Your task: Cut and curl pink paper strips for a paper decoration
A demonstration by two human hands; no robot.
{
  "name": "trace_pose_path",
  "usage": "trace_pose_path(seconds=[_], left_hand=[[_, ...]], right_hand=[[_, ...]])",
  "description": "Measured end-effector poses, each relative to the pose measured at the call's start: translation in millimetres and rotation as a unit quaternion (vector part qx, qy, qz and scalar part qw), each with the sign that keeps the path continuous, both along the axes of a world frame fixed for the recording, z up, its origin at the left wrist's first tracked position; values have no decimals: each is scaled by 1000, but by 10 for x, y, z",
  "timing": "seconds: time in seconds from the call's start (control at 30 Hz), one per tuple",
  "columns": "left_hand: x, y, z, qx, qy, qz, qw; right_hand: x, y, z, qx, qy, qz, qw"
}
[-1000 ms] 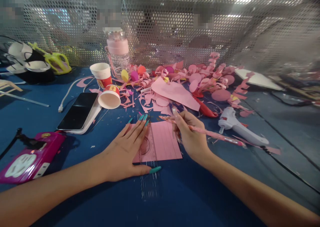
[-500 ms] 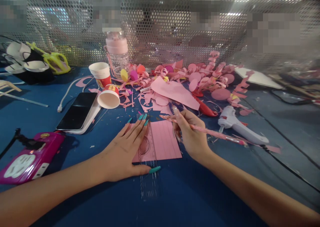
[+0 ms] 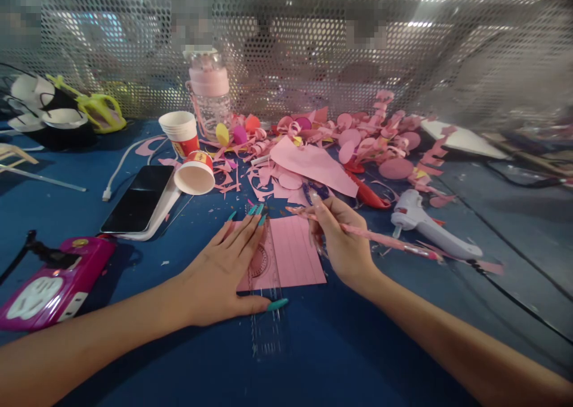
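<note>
My left hand (image 3: 224, 270) lies flat with fingers stretched out, pressing a clear ruler (image 3: 266, 311) onto a pink sheet of paper (image 3: 295, 252) on the blue table. Ruled lines run down the paper. My right hand (image 3: 342, 240) is closed round a pink pencil (image 3: 385, 240), held at the paper's right edge; the pencil's front end points left over the sheet's top edge.
A white glue gun (image 3: 430, 228) lies right of my right hand. Pink paper scraps and circles (image 3: 353, 138) pile up behind, with a pink bottle (image 3: 210, 93), two paper cups (image 3: 188, 150), a phone (image 3: 138, 198), a magenta case (image 3: 49, 284) and a perforated metal screen (image 3: 313, 43).
</note>
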State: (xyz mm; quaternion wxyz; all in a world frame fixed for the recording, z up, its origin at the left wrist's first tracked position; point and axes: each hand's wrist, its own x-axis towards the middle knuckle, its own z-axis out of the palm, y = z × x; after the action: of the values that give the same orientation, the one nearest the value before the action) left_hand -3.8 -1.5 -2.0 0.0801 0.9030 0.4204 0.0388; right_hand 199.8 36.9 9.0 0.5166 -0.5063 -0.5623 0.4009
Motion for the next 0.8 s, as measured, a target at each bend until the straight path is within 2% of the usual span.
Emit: trace_pose_path(seconds=[0.27, 0.5, 0.8], left_hand=[[-3, 7, -5, 6, 0, -4, 1000], [-5, 4, -15, 1, -9, -2, 1000], [6, 5, 7, -6, -2, -2, 1000]], right_hand=[[5, -6, 16, 21, -44, -9, 999], [-51, -27, 25, -2, -121, 43, 992], [-92, -27, 28, -11, -127, 79, 989]])
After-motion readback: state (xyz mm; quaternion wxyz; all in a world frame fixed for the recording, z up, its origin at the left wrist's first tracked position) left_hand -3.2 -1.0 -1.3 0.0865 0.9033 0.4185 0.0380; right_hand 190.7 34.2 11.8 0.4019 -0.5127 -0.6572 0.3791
